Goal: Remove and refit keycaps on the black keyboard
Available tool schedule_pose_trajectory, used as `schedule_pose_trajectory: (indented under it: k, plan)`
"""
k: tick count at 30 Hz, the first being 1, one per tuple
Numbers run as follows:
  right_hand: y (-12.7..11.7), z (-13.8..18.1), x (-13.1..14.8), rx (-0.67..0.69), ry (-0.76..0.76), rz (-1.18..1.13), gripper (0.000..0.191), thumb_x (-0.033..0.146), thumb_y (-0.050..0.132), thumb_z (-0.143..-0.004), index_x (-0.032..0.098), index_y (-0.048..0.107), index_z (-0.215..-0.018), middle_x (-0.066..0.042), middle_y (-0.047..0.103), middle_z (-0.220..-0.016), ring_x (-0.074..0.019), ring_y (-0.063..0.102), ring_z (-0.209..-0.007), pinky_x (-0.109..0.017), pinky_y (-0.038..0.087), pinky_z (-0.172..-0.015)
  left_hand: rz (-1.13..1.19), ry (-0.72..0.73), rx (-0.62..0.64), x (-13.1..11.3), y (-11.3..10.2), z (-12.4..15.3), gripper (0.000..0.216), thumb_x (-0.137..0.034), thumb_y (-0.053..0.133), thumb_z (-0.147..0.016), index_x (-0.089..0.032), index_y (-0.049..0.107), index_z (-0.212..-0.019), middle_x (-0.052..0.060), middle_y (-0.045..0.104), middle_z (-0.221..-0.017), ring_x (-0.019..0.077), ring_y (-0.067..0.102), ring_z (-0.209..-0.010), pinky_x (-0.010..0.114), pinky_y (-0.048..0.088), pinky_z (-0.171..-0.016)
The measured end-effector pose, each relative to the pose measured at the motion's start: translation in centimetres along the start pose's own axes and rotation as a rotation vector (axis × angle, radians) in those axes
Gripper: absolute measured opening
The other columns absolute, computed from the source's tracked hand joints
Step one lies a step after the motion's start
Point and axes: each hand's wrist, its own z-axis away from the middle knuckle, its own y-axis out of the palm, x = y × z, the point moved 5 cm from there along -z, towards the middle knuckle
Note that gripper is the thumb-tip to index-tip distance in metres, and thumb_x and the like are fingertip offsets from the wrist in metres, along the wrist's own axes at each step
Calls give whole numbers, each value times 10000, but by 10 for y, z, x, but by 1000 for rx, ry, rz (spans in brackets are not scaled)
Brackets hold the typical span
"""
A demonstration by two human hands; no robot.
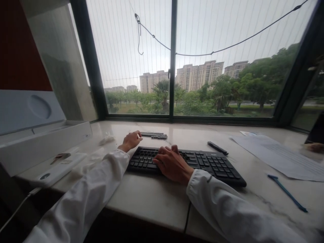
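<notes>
A black keyboard lies on the pale stone sill, turned slightly with its right end nearer to me. Dark gaps in its upper middle rows suggest that keycaps are off there. My right hand rests on the middle of the keyboard, fingers bent and apart, the thumb out to the left; its fingertips are partly hidden. Just past the keyboard's top left corner, my left hand has its fingers bent and apart, beside rows of loose black keycaps. I see nothing held in it.
A dark stick-like piece lies behind the keyboard. To the right are printed sheets and a teal plastic tool. At left stand a white open box, a white power strip with keys, and crumpled clear plastic.
</notes>
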Motion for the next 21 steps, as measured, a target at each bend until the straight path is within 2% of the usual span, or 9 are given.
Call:
schedule_pose_trajectory:
  k: [2,5,9,14,21]
  plan:
    - [-5,0,2,-53,-23,20,348,392,349,-951,197,635,-913,-47,594,-938,-148,519,-877,-363,215,-887,-8,35,-10,1,2,-2,282,-449,573,-764,-241,630,-946,9,676,-820,168,604,-760,264,432,-720]
    - [-10,-1,2,-112,-38,72,338,374,332,-950,177,603,-903,-53,607,-897,-154,517,-838,-362,221,-890,37,9,14,8,9,-9,298,-471,566,-759,-238,659,-919,15,677,-845,164,602,-777,246,425,-715]
    - [-6,-4,-7,-110,12,114,361,365,347,-938,163,624,-824,-64,626,-860,-174,519,-842,-371,228,-892,281,-180,199,12,28,-23,291,-440,663,-667,-183,695,-800,45,680,-853,171,590,-782,212,399,-611]
    - [-3,-5,-15,-62,53,125,376,347,368,-926,157,670,-805,-79,645,-863,-186,516,-863,-382,221,-924,399,-334,313,-6,40,-42,379,-463,732,-575,-119,673,-725,69,679,-783,128,536,-548,210,319,-437]
    - [0,-5,-13,-77,-13,146,263,296,464,-854,171,671,-751,-61,643,-796,-193,508,-818,-394,252,-916,530,-500,263,-34,51,-58,305,-317,778,-579,-93,576,-627,51,598,-614,83,489,-475,179,350,-413]
